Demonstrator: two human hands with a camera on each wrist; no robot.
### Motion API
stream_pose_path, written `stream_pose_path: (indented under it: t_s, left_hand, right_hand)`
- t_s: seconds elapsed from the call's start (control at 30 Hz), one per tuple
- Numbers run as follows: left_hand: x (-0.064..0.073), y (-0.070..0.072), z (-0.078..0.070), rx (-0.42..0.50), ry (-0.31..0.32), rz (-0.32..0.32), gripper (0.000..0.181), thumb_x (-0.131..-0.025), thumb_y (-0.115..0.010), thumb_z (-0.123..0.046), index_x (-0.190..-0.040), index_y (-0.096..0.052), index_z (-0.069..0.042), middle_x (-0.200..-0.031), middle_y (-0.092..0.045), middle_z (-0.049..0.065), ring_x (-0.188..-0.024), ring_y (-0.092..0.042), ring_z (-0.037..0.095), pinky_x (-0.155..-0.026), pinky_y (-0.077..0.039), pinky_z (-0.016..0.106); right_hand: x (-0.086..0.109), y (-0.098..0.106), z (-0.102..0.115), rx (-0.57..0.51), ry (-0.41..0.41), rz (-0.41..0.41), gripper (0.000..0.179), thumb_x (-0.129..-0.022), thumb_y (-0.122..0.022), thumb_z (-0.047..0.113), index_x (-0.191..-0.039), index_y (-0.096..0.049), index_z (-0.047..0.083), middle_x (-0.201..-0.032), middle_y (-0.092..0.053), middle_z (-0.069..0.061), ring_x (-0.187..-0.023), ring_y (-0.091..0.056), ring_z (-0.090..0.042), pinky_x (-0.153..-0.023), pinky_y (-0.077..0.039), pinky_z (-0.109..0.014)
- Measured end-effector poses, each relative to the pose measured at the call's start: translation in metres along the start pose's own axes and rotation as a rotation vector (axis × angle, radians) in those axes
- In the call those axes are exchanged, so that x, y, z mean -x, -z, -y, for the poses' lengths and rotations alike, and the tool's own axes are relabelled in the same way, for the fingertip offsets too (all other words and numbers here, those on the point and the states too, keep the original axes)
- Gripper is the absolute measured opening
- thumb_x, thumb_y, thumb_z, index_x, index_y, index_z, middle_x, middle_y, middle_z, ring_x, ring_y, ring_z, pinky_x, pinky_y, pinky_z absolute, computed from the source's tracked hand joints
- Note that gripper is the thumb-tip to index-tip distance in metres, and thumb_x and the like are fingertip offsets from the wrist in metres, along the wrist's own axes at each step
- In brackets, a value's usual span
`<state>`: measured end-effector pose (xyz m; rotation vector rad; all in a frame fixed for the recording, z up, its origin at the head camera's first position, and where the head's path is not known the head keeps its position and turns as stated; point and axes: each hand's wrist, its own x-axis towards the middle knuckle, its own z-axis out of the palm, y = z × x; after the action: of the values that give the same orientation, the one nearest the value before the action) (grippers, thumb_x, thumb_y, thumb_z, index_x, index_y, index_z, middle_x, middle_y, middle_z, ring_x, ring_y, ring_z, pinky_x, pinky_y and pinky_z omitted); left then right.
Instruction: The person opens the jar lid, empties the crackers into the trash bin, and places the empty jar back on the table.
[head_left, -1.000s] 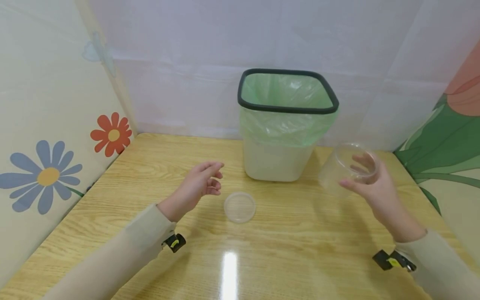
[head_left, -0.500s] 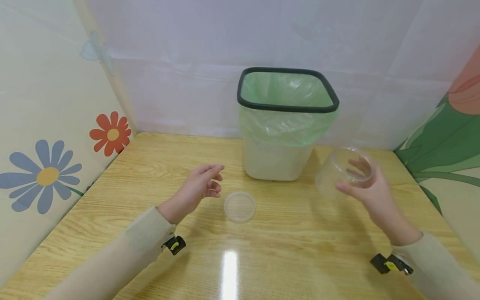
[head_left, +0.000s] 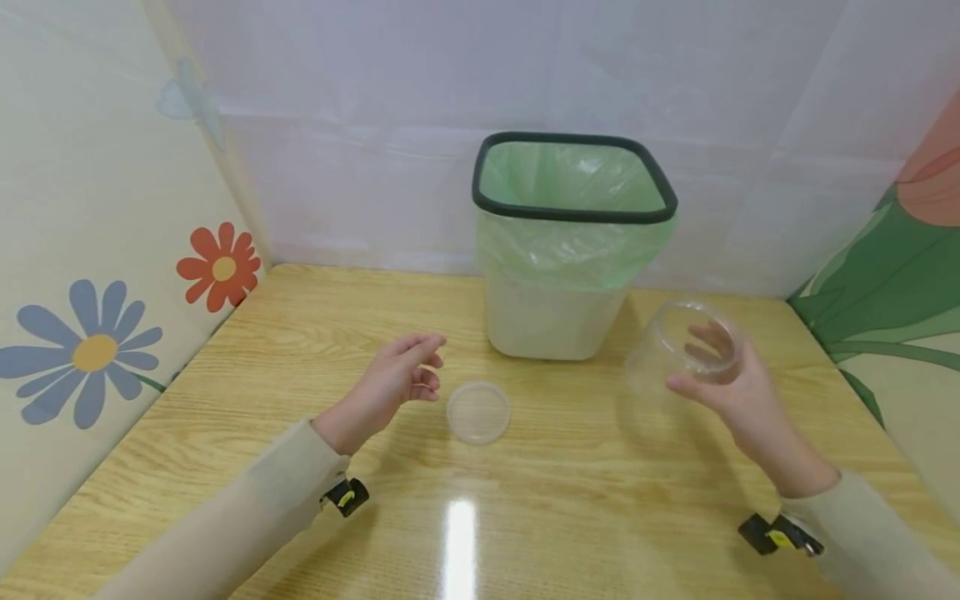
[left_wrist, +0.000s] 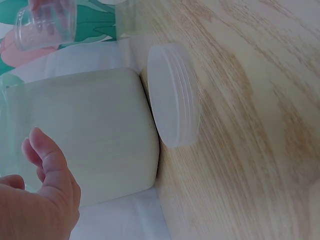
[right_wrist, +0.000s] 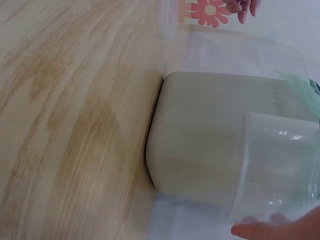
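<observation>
On the right of the head view, my right hand (head_left: 738, 400) holds a clear plastic jar (head_left: 651, 367) around its side, thumb in front and fingers behind. The jar (right_wrist: 277, 160) is raised off the table, its ringed end upward. A round, clear lid (head_left: 478, 413) lies in the middle of the table; the left wrist view shows the ridged edge of this lid (left_wrist: 172, 95). Just left of it hovers my left hand (head_left: 382, 383), fingers loosely bent and holding nothing.
A pale bin (head_left: 551, 321) with a green liner bag (head_left: 577, 250) and a dark rim (head_left: 573, 214) stands at the back of the wooden table (head_left: 555, 500), between the hands. White sheeting (head_left: 360, 100) hangs behind; flower-printed panels (head_left: 97, 354) close off both sides.
My right hand has moved slightly left and lower in the head view, carrying the jar with it. The left hand has barely shifted, and the lid lies where it was.
</observation>
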<state>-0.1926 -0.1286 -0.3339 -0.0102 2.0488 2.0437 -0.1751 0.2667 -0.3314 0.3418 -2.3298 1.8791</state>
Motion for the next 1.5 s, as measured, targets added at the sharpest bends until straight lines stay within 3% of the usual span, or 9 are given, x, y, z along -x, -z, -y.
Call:
stream_pose_path:
  t_s: [0.27, 0.5, 0.97, 1.1, 1.2, 1.5]
  left_hand:
    - [0.000, 0.000, 0.002, 0.010, -0.008, 0.005, 0.036, -0.105, -0.044, -0.026, -0.127, -0.047, 0.002, -0.093, -0.049, 0.005, -0.065, -0.052, 0.010, -0.063, -0.052, 0.024]
    - [0.001, -0.001, 0.005, 0.015, 0.011, -0.013, 0.040, -0.104, -0.047, -0.027, -0.130, -0.046, 0.003, -0.093, -0.049, 0.006, -0.064, -0.052, 0.011, -0.063, -0.053, 0.024]
    - [0.003, 0.002, 0.011, 0.032, 0.014, -0.001, 0.038, -0.104, -0.047, -0.026, -0.128, -0.046, 0.004, -0.090, -0.050, 0.004, -0.063, -0.052, 0.010, -0.062, -0.052, 0.024]
    - [0.005, 0.003, 0.012, 0.041, 0.016, -0.005, 0.039, -0.104, -0.048, -0.026, -0.128, -0.045, 0.005, -0.088, -0.050, 0.003, -0.062, -0.052, 0.009, -0.061, -0.052, 0.024]
    - [0.005, 0.002, 0.013, 0.040, 0.017, -0.009, 0.039, -0.104, -0.046, -0.024, -0.129, -0.045, 0.006, -0.088, -0.050, 0.003, -0.063, -0.052, 0.009, -0.061, -0.052, 0.023]
    - [0.007, 0.003, 0.016, 0.042, 0.014, 0.002, 0.036, -0.105, -0.045, -0.023, -0.127, -0.046, 0.005, -0.088, -0.049, 0.003, -0.063, -0.052, 0.008, -0.061, -0.051, 0.022]
  right_hand:
    - [0.003, -0.004, -0.005, 0.033, 0.007, 0.007, 0.086, -0.081, -0.073, -0.006, -0.149, -0.020, -0.003, -0.142, -0.038, -0.014, -0.117, -0.046, -0.010, -0.086, -0.046, -0.013]
    - [0.007, -0.009, -0.009, 0.112, -0.004, 0.027, 0.086, -0.083, -0.073, -0.003, -0.150, -0.019, -0.003, -0.145, -0.034, -0.023, -0.126, -0.042, -0.031, -0.087, -0.044, -0.011]
    - [0.010, -0.020, -0.022, 0.016, -0.005, 0.036, 0.092, -0.076, -0.072, -0.014, -0.149, -0.018, -0.005, -0.142, -0.033, -0.019, -0.116, -0.043, -0.007, -0.088, -0.046, -0.014]
    - [0.010, -0.022, -0.025, 0.029, -0.031, 0.056, 0.094, -0.076, -0.074, -0.012, -0.149, -0.016, -0.005, -0.145, -0.031, -0.024, -0.127, -0.041, -0.032, -0.087, -0.045, -0.013]
    - [0.011, -0.024, -0.026, 0.035, -0.040, 0.067, 0.093, -0.076, -0.074, -0.010, -0.149, -0.015, -0.006, -0.147, -0.028, -0.028, -0.130, -0.030, -0.050, -0.086, -0.045, -0.012]
    - [0.014, -0.032, -0.037, 0.046, -0.040, 0.090, 0.093, -0.076, -0.075, -0.010, -0.147, -0.015, -0.009, -0.146, -0.029, -0.031, -0.130, -0.031, -0.052, -0.086, -0.044, -0.012]
